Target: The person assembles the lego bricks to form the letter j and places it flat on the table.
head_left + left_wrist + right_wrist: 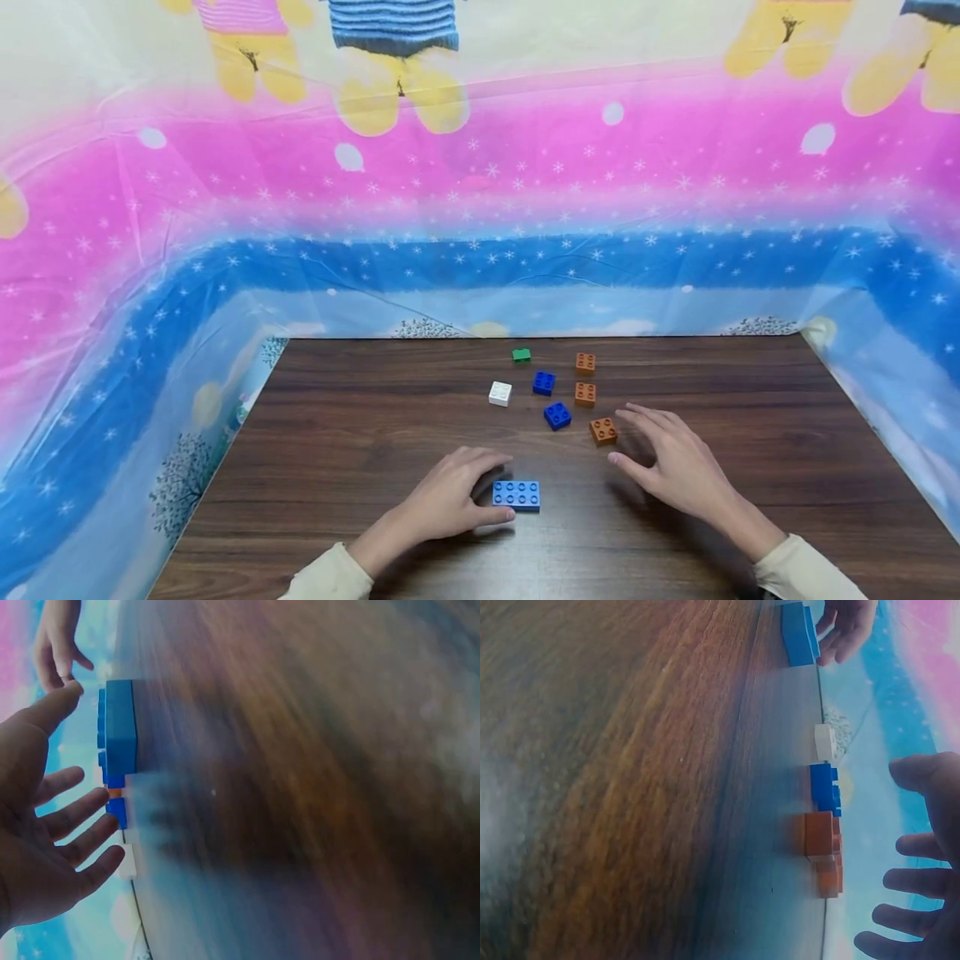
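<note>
A light blue eight-stud toy brick (516, 495) lies on the dark wooden table near its front. My left hand (453, 496) is spread beside its left end, thumb and fingers apart; in the left wrist view no finger wraps the light blue brick (121, 727). Farther right, my right hand (678, 462) hovers with fingers spread, close to the nearest orange brick (603, 431). The right wrist view shows a gap between the fingers and that orange brick (820, 835). Neither hand holds anything.
Behind lie two dark blue bricks (543, 383), a white brick (500, 393), a green brick (521, 356) and two more orange bricks (585, 393). A printed cloth (480, 258) hangs along the table's back and sides.
</note>
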{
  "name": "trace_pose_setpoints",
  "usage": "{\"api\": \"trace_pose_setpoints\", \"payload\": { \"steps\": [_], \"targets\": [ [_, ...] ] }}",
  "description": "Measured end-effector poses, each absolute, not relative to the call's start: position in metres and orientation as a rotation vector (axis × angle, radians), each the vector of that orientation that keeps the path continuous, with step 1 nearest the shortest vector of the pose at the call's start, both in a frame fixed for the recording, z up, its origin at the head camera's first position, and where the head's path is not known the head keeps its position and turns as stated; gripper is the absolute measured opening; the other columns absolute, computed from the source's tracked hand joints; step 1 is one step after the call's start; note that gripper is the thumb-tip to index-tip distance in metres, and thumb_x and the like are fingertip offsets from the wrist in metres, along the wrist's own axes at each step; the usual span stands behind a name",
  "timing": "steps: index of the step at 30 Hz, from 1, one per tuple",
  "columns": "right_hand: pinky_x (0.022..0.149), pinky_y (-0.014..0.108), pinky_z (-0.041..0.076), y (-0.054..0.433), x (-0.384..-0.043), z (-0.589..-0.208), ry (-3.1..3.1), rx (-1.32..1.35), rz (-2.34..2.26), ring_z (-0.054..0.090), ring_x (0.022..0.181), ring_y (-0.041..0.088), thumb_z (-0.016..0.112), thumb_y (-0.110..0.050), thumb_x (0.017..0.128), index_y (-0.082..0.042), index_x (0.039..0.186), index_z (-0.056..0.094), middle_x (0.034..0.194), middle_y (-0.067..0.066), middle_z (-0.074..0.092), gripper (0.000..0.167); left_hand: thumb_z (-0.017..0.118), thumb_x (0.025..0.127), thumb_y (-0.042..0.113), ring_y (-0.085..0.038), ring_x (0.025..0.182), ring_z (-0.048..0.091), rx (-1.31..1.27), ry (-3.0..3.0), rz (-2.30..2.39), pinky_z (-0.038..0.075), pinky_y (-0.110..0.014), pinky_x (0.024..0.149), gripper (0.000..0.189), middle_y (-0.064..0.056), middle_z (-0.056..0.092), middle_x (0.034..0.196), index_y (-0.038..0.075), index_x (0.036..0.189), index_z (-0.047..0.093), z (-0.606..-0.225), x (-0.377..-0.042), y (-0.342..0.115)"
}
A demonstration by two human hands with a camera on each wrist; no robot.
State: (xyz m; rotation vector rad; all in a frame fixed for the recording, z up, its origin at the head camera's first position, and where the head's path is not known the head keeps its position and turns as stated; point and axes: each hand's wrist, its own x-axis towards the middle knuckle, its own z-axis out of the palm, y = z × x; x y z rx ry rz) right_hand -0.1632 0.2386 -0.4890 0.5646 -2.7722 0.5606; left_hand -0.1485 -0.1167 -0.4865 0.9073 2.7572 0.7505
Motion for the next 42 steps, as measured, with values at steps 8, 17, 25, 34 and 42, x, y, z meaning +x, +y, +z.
{"api": "trace_pose_setpoints", "payload": {
  "steps": [8,17,25,34,42],
  "targets": [
    [0.098,0.064,0.045,0.236,-0.172,-0.495,-2.826,0.542,0.643,0.058,0.124,0.040,0.082,-0.044,0.086,-0.012,0.137,0.064,0.139,0.015,0.063,0.063,0.076,0.088,0.050,-0.017,0.125,0.057,0.904,2.738,0.760,0.042,-0.046,0.109,0.065,0.002,0.065,0.134,0.015,0.141,0.061,-0.489,-0.151,-0.108],
    [0.094,0.059,0.049,0.233,-0.184,-0.505,-2.862,0.541,0.706,0.063,0.116,0.036,0.082,-0.041,0.086,-0.011,0.135,0.067,0.132,0.011,0.068,0.059,0.080,0.087,0.042,-0.011,0.111,0.060,0.972,2.725,0.771,0.048,-0.036,0.098,0.052,0.004,0.069,0.122,0.015,0.130,0.068,-0.495,-0.154,-0.102],
    [0.094,0.060,0.049,0.233,-0.193,-0.508,-2.894,0.529,0.719,0.063,0.117,0.037,0.082,-0.038,0.087,-0.011,0.136,0.066,0.131,0.011,0.068,0.057,0.080,0.090,0.035,-0.004,0.095,0.060,1.077,2.715,0.756,0.047,-0.029,0.090,0.038,0.006,0.071,0.107,0.014,0.121,0.073,-0.496,-0.159,-0.099],
    [0.091,0.058,0.051,0.233,-0.199,-0.512,-2.926,0.545,0.722,0.065,0.113,0.036,0.082,-0.030,0.088,-0.013,0.134,0.067,0.126,0.011,0.070,0.052,0.079,0.090,0.037,-0.004,0.095,0.057,1.023,2.711,0.757,0.047,-0.026,0.084,0.039,0.007,0.070,0.106,0.016,0.122,0.074,-0.497,-0.161,-0.097],
    [0.089,0.056,0.052,0.230,-0.201,-0.514,-2.887,0.583,0.705,0.067,0.109,0.034,0.083,-0.020,0.087,-0.011,0.129,0.071,0.121,0.010,0.072,0.045,0.081,0.088,0.034,-0.008,0.098,0.061,1.034,2.716,0.790,0.049,-0.028,0.088,0.038,0.004,0.072,0.108,0.014,0.121,0.074,-0.499,-0.170,-0.095]
  ]
}}
